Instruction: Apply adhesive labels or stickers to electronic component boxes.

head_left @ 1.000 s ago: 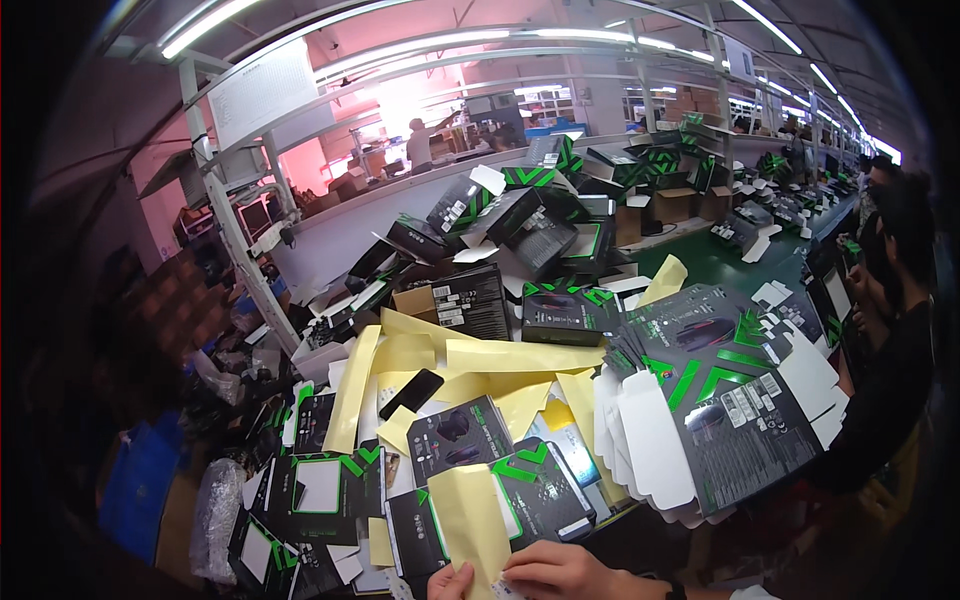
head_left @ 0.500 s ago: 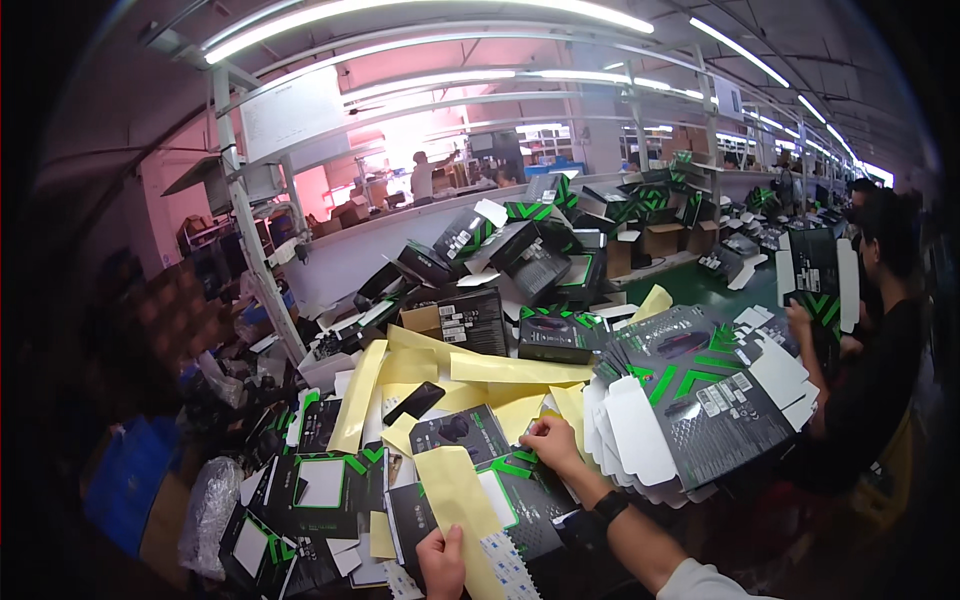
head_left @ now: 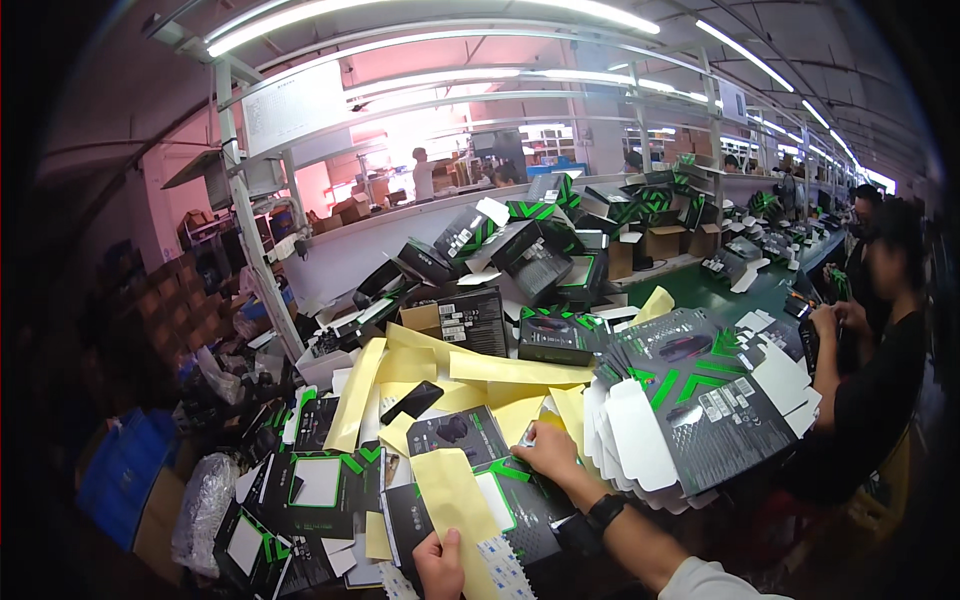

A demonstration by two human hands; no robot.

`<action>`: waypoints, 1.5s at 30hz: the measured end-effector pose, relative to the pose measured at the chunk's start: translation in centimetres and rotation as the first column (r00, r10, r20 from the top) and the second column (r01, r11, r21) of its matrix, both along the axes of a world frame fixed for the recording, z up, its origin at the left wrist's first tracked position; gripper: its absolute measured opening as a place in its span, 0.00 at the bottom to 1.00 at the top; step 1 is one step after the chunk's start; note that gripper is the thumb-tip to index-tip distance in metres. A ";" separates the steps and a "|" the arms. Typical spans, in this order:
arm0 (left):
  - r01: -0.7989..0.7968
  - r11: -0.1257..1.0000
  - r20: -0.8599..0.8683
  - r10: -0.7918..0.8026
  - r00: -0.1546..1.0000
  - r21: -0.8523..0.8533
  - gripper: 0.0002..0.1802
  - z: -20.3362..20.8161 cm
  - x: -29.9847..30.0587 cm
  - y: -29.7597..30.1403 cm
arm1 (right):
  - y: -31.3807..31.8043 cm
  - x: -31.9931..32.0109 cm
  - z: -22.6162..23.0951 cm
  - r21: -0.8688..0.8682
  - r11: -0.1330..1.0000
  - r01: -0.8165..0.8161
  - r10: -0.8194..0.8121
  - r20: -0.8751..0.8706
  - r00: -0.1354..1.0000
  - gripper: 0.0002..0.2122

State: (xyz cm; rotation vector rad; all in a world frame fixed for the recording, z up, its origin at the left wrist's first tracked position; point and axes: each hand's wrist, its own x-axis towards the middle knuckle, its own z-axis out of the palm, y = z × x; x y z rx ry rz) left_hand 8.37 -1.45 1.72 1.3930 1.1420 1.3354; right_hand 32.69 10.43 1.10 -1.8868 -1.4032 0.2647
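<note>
Right hand (head_left: 548, 452) flat on the black-and-green box (head_left: 520, 495), fingers spread over its top edge, not clenched; box lies front centre of the table. Left hand (head_left: 441, 562) pinches one yellow paper strip (head_left: 455, 505), thumb on top; wrist cut off by frame edge. One black phone (head_left: 411, 401) on the yellow sheets behind. One fanned stack of flat cartons (head_left: 700, 410) right; count unreadable. A co-worker (head_left: 880, 330) stands far right, hands hard to make out.

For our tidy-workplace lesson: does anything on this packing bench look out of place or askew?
Yes. Long yellow paper strips lie criss-crossed over the flat black-and-green cartons, and a fanned stack of unfolded cartons leans sideways. The left hand and right hand work amid the heap.
</note>
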 end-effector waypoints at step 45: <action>0.221 0.941 0.655 0.002 0.755 -0.257 0.14 -7.0 -8.4 -16.5 | -25.1 -12.9 2.1 0.440 0.319 -0.839 0.945 -0.088 0.314 0.08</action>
